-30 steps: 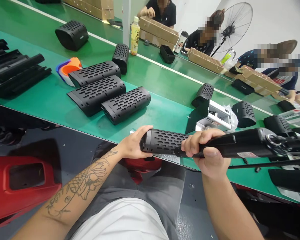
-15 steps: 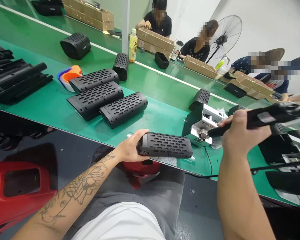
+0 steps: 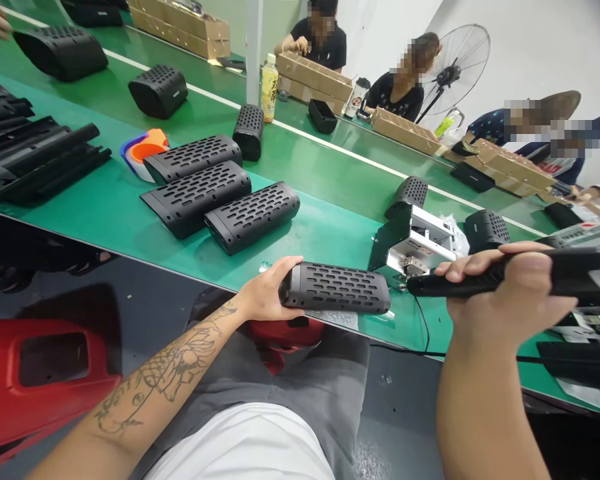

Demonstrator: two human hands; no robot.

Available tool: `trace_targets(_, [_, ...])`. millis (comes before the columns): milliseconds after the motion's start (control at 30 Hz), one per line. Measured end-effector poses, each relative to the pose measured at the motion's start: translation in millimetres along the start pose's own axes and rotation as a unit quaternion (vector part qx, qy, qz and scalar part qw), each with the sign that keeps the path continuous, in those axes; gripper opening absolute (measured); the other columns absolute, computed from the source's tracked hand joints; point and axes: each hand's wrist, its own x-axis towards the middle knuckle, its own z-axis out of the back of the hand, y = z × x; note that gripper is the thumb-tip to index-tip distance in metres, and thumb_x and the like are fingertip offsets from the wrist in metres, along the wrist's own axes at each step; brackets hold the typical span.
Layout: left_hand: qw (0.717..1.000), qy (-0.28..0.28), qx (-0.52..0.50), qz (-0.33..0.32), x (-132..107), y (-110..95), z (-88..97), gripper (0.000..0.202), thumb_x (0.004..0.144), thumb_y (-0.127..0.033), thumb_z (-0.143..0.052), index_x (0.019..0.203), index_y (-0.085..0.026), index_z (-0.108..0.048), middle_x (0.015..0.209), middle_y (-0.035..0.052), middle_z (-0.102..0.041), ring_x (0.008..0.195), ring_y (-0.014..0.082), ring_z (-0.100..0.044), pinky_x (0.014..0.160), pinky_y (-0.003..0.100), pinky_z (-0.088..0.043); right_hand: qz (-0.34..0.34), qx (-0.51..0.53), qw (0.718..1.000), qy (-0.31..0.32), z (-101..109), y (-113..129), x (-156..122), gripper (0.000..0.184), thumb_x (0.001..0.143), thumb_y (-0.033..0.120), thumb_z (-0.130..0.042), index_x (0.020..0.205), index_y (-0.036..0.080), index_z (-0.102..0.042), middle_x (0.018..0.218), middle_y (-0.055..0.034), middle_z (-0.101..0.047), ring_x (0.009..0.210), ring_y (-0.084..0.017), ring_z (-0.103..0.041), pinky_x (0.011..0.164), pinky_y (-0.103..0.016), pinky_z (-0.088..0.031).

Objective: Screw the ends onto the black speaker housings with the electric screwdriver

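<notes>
Head view: The left hand (image 3: 270,293) is partly open, its digits spread to the far and near sides of a black, oblong housing with slotted holes (image 3: 340,287), gripping its left end. This housing lies lengthwise at the near edge of the green table (image 3: 330,230), over clear plastic sheeting (image 3: 337,319). The right hand (image 3: 505,287) is closed around a long black cylindrical tool (image 3: 577,270), held roughly level. The tool's tip points left, at the front of a silver-and-black metal box (image 3: 417,243); contact cannot be confirmed. Three similar black slotted housings (image 3: 254,215) lie farther left.

Caution: The held housing is restrained at its left end only. Judged from this position, a push on its right end could swing it, or slide it off the near edge. A skewed tool could strike or shift the metal box. The thin black cable (image 3: 423,320) could snag the right forearm.
</notes>
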Motion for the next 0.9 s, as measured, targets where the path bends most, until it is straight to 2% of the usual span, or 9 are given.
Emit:
trace_targets(100, [1.0,0.007,-0.009,0.007,0.8,0.4,-0.9,0.121,0.081,-0.043,-0.104,0.182,-0.027,-0.038,0.176,0.018,-0.058,0.16,0.0414,-0.065,0.13,0.052,-0.062,-0.038,0.094,0.985,0.138,-24.6,30.7,-28.2,0.035,0.088,0.061,-0.094,0.091,0.031,-0.077,0.058,0.006,-0.063,0.043,-0.018,-0.058,0.046,-0.038,-0.059])
trace_targets(167, [1.0,0.006,-0.02,0.004,2.0,0.5,-1.3,0.122,0.081,-0.043,-0.104,0.182,-0.027,-0.038,0.176,0.0183,-0.058,0.16,0.0412,-0.065,0.13,0.052,-0.062,-0.061,0.14,0.966,0.21,-44.8,40.4,-49.5,0.035,0.091,0.062,-0.095,0.095,0.031,-0.079,0.061,0.0053,-0.067,0.044,-0.018,-0.061,0.048,-0.039,-0.062])
trace_targets(233, [0.999,0.004,-0.033,-0.001,3.2,0.3,-1.6,0.122,0.08,-0.043,-0.104,0.182,-0.027,-0.038,0.176,0.0187,-0.058,0.159,0.0414,-0.066,0.13,0.053,-0.062,-0.071,0.177,0.953,0.236,-65.7,40.3,-68.7,0.033,0.094,0.058,-0.096,0.099,0.03,-0.08,0.064,0.0051,-0.07,0.045,-0.018,-0.064,0.051,-0.039,-0.065])
trace_targets(300, [0.999,0.002,-0.043,-0.003,4.0,-0.1,-1.6,0.123,0.079,-0.044,-0.105,0.181,-0.027,-0.039,0.175,0.019,-0.058,0.158,0.042,-0.067,0.129,0.054,-0.063,-0.073,0.197,0.949,0.236,-83.7,33.7,-82.7,0.033,0.094,0.055,-0.097,0.101,0.028,-0.08,0.065,0.0049,-0.071,0.046,-0.017,-0.064,0.051,-0.037,-0.065])
trace_targets(400, [0.999,0.001,-0.054,0.0,4.4,-0.9,-1.3,0.123,0.078,-0.044,-0.106,0.18,-0.028,-0.04,0.175,0.0186,-0.058,0.157,0.0427,-0.067,0.129,0.055,-0.063,-0.081,0.19,0.949,0.239,-100.2,22.5,-91.9,0.034,0.095,0.054,-0.097,0.098,0.027,-0.076,0.063,0.0053,-0.07,0.045,-0.016,-0.064,0.051,-0.035,-0.065])
trace_targets(700, [0.998,-0.001,-0.067,-0.001,5.4,-0.2,-2.6,0.125,0.076,-0.046,-0.107,0.18,-0.03,-0.04,0.173,0.0173,-0.061,0.155,0.0422,-0.069,0.125,0.056,-0.065,-0.131,0.159,0.93,0.306,-104.8,19.2,-91.8,0.038,0.094,0.048,-0.099,0.096,0.026,-0.068,0.066,0.0072,-0.071,0.049,-0.014,-0.065,0.057,-0.034,-0.065])
trace_targets(900, [0.998,0.002,-0.062,-0.011,6.1,2.3,-3.9,0.124,0.076,-0.045,-0.106,0.179,-0.029,-0.039,0.172,0.0182,-0.061,0.156,0.0423,-0.068,0.126,0.056,-0.064,-0.155,0.133,0.909,0.363,-103.3,10.7,-88.1,0.038,0.096,0.05,-0.096,0.095,0.027,-0.066,0.067,0.0062,-0.069,0.052,-0.016,-0.065,0.058,-0.035,-0.06])
